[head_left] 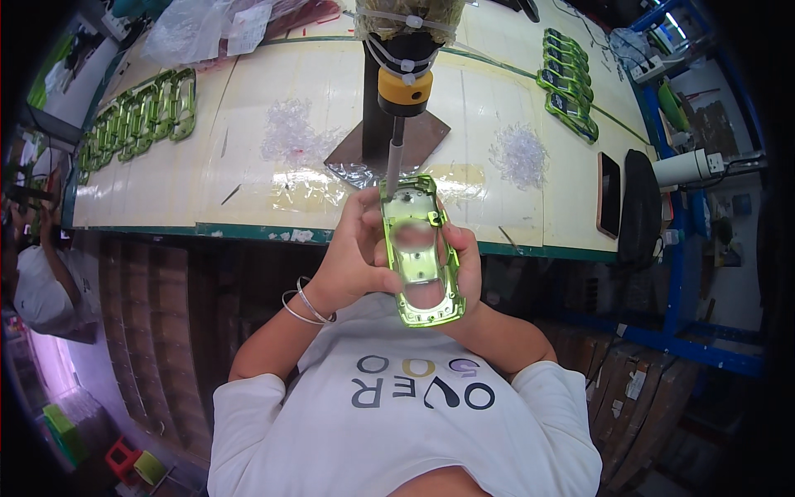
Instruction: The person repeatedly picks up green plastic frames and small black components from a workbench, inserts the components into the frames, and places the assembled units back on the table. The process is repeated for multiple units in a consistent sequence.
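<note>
A shiny green toy car body shell (420, 257) is held between both hands at the near edge of the worktable, its hollow inside turned up. My left hand (354, 261) grips its left side, with two bangles on that wrist. Along the right side of the shell, the fingers of my right hand (465, 263) are closed. A hanging tool with a yellow collar (404, 87) reaches down over the far end of the shell. Its grey tip (394, 166) meets or overlaps that end; I cannot tell whether they touch.
Green car shells (139, 124) lie in a row at left; several more car bodies (567, 83) line the right. Small clear plastic pieces (290, 132) and another such pile (520, 156) flank a metal base plate (422, 137). A phone (609, 195) and black pouch (638, 207) lie far right.
</note>
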`<state>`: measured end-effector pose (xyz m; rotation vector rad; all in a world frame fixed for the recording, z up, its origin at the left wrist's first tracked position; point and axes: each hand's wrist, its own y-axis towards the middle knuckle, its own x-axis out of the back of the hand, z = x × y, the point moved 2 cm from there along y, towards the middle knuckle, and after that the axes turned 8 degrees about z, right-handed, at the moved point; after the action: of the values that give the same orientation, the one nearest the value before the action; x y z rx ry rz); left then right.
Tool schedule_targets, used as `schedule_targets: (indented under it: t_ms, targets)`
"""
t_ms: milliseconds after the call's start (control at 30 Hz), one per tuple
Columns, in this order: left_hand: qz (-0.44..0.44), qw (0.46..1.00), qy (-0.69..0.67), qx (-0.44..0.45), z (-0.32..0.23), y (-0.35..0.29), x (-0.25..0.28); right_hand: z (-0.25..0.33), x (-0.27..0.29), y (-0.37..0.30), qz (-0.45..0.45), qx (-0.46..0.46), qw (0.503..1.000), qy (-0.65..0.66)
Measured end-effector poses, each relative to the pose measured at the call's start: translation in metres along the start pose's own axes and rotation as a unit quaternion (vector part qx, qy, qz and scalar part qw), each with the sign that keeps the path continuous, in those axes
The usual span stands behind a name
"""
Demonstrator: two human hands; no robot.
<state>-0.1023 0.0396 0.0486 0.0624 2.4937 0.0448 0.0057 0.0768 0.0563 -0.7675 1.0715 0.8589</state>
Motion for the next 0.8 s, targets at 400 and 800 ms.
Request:
schedule_targets:
  t_ms: [400, 800]
  targets:
    - [0.005, 0.999, 0.041, 0.029, 0.0, -0.002, -0.002, 0.001, -0.006, -0.005, 0.006, 0.04, 0.999, 0.013]
    - [0.013, 0.996, 0.069, 0.055, 0.002, -0.001, -0.002, 0.006, 0.016, -0.01, -0.038, 0.035, 0.973, -0.223]
